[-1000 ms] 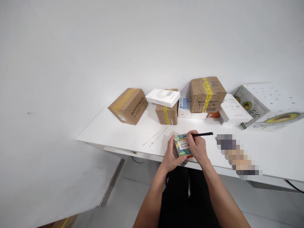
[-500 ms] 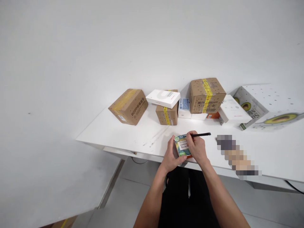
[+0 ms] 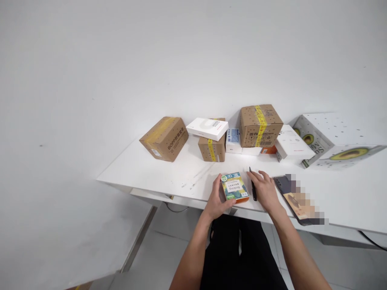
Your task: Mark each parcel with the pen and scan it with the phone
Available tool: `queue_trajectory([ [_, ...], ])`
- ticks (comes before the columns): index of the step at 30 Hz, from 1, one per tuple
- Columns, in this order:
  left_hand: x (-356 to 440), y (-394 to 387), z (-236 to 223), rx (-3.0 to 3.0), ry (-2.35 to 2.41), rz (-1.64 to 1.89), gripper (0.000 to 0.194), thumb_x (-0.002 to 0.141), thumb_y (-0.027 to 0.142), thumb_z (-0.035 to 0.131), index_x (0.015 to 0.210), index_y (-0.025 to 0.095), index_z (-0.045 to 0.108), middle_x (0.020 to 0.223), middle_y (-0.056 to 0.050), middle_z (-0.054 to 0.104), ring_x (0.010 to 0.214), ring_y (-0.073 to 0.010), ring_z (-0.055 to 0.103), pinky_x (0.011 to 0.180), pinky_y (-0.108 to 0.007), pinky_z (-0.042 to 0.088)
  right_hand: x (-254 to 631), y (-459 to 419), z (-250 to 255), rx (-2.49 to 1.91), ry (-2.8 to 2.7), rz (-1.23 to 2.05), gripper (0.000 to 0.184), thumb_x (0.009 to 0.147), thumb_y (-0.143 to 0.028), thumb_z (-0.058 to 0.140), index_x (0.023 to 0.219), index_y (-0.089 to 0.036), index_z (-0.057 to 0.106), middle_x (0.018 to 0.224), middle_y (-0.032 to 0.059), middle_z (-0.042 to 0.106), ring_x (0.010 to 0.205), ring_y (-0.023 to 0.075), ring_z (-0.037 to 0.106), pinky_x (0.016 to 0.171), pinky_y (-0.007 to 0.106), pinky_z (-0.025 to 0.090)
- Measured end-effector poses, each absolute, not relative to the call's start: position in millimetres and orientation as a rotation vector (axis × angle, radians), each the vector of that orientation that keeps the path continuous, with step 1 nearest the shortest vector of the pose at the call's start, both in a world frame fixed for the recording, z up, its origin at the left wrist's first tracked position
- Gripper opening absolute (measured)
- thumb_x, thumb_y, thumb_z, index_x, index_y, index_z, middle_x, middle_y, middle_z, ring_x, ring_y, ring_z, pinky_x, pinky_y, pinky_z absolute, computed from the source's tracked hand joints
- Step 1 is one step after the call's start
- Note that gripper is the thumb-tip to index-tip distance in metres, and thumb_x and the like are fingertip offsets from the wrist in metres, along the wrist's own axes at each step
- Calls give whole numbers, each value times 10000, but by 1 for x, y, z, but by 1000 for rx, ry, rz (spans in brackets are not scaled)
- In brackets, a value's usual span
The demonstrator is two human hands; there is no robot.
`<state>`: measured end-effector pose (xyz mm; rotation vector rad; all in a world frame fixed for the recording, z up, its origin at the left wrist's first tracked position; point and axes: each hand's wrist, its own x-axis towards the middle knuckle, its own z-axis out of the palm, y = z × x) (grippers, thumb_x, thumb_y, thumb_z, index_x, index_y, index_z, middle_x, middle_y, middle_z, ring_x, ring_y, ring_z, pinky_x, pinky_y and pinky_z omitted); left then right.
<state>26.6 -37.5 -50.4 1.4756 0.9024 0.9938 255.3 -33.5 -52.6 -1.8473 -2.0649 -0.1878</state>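
Note:
My left hand (image 3: 218, 201) is closed around the left side of a small printed carton (image 3: 234, 187), thumb at its near edge and fingers along its far left side. The carton is green, yellow and blue with an orange side, and sits near the table's front edge. To its right is my right hand (image 3: 265, 191), bent over a black pen (image 3: 253, 189). The pen points away from me, with a fingertip across its upper part. My right thumb is hidden.
A phone (image 3: 290, 197), partly pixelated, lies right of my right hand. Along the wall stand brown cartons (image 3: 165, 139) (image 3: 260, 125) (image 3: 211, 150), flat white boxes (image 3: 208, 128) (image 3: 294, 143) and a large avocado-printed box (image 3: 341, 137). The white table's (image 3: 163, 177) front edge runs close by my hands.
My right hand has moved off the carton to the right, turning the pen from sideways to pointing away from me. The carton's top is now uncovered. My left hand stays on it.

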Motion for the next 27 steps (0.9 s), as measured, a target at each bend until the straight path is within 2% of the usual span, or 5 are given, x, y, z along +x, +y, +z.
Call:
queue_trajectory([
  [6,26,-38,-48,1466,880,997,981,710,375,760,1483,261,167,1529,-118,259,1411,-329,257,1150,-496,235,247,-41,-55,-1990,-2199,-255,536,864,-67,390,1342,-271,522,1369,63,554,1258,333,422,879,449,455],
  [10,26,-39,-46,1449,865,996,985,706,386,765,1482,269,169,1517,-116,280,1402,-328,279,1144,-486,253,268,-65,-40,-2324,-1753,-227,463,941,-360,362,1368,-231,486,1414,144,465,1262,376,389,910,518,419],
  [14,26,-39,-46,1431,850,980,964,732,393,745,1483,280,152,1519,-114,281,1397,-325,293,1133,-477,274,298,-92,-28,-2688,-1269,85,697,840,-653,383,1369,-208,470,1381,197,442,1214,440,406,890,580,399],
  [23,25,-39,-50,1458,883,991,970,724,386,756,1487,270,168,1526,-113,278,1404,-327,278,1141,-485,267,313,-100,-29,-2459,-1154,239,704,690,-623,562,1255,-205,597,1195,198,614,1087,464,508,822,615,428],
  [27,25,-38,-52,1422,862,990,979,720,391,757,1489,268,164,1524,-114,282,1400,-327,289,1134,-485,282,303,-108,-21,-1961,-841,616,654,650,-568,658,1210,-231,628,1084,127,682,927,316,638,790,466,512],
])
